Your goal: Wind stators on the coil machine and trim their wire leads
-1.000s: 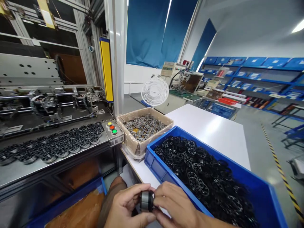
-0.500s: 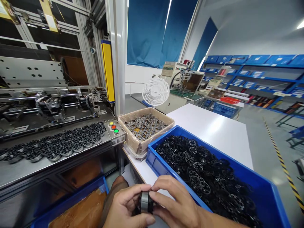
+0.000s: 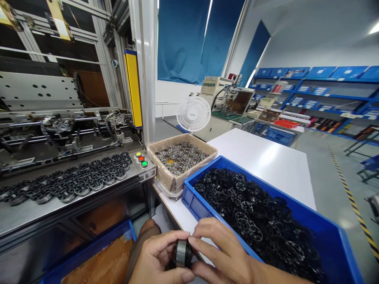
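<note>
Both hands meet at the bottom middle of the view around one small round part (image 3: 182, 253), dark with a grey metal band. My left hand (image 3: 158, 260) wraps it from the left with curled fingers and thumb. My right hand (image 3: 220, 252) pinches it from the right, fingertips touching the left hand's. Just right of the hands stands a blue bin (image 3: 331, 244) heaped with black wheel-shaped plastic parts (image 3: 254, 221). Behind it a cardboard box (image 3: 166, 175) holds several grey metal rings.
Rows of assembled black-and-metal rings (image 3: 74, 181) lie on the machine's steel shelf at left, next to a panel with coloured buttons (image 3: 141, 159). A white table (image 3: 266, 161) carries the bin and box. A white fan (image 3: 193, 114) stands behind. A blue crate (image 3: 89, 252) sits below left.
The hands stay together on the small part; the fingers have shifted slightly around it. The camera has moved a little.
</note>
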`<state>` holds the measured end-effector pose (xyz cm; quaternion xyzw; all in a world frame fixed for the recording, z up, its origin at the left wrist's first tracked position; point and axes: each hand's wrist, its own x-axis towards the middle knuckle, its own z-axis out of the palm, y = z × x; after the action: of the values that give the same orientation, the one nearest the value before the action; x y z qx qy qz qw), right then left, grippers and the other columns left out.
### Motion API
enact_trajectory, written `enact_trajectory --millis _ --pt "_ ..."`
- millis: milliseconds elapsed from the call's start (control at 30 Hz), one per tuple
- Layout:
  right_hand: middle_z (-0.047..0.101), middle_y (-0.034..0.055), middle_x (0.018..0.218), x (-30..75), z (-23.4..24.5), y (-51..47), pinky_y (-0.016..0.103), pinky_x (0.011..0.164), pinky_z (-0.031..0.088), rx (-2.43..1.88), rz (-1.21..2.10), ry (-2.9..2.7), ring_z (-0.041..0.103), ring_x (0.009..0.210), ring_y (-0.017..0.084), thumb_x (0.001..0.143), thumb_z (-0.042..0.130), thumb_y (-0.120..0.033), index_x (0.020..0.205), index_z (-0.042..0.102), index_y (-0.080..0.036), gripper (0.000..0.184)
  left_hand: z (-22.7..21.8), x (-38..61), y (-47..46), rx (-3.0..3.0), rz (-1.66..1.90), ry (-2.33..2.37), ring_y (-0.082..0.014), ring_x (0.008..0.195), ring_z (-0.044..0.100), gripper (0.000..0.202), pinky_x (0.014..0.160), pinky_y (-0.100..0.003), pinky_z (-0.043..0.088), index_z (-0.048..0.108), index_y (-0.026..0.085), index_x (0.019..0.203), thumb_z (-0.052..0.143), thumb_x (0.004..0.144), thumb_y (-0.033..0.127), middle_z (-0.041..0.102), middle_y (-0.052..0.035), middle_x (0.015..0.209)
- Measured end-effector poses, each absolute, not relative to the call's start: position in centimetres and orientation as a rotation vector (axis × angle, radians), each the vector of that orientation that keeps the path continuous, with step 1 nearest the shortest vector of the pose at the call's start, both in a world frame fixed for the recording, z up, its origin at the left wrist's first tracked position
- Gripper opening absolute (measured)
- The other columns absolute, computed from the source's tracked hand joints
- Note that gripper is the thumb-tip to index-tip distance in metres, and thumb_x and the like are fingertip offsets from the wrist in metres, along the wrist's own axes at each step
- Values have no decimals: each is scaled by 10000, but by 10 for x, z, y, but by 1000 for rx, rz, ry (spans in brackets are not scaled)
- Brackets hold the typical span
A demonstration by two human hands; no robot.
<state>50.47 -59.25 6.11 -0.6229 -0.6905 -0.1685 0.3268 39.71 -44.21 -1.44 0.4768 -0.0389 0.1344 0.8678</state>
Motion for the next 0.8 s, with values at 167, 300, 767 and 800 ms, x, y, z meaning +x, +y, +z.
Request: enact_trajectory --millis 167,300,767,800 --pt "678 126 888 506 58 -595 387 694 570 -1645 -434 -1816 640 831 233 873 623 -224 1204 522 -142 356 -12 398 -441 1029 273 -130 -195 850 730 484 760 -231 553 743 268 1073 855 615 157 793 -38 925" --pt "688 122 889 506 59 -597 383 711 565 -1638 -409 -1847 642 831 223 902 593 -237 1217 529 -145 335 -15 396 -439 1038 226 -100 -186 831 724 491 762 -231 548 752 276 1057 871 591 177 784 -23 881" --pt "706 157 846 507 55 -595 364 600 555 -1582 -440 -2007 652 754 225 929 526 -215 1146 544 -60 268 -23 390 -433 1056 105 11 -242 898 736 547 801 -276 559 771 245 1018 890 504 105 801 -52 919" --pt "707 157 850 507 54 -595 367 613 558 -1590 -424 -1996 651 762 225 932 521 -215 1143 545 -62 262 -24 391 -433 1060 103 16 -253 910 735 553 814 -293 561 772 246 1017 889 498 95 800 -55 934"
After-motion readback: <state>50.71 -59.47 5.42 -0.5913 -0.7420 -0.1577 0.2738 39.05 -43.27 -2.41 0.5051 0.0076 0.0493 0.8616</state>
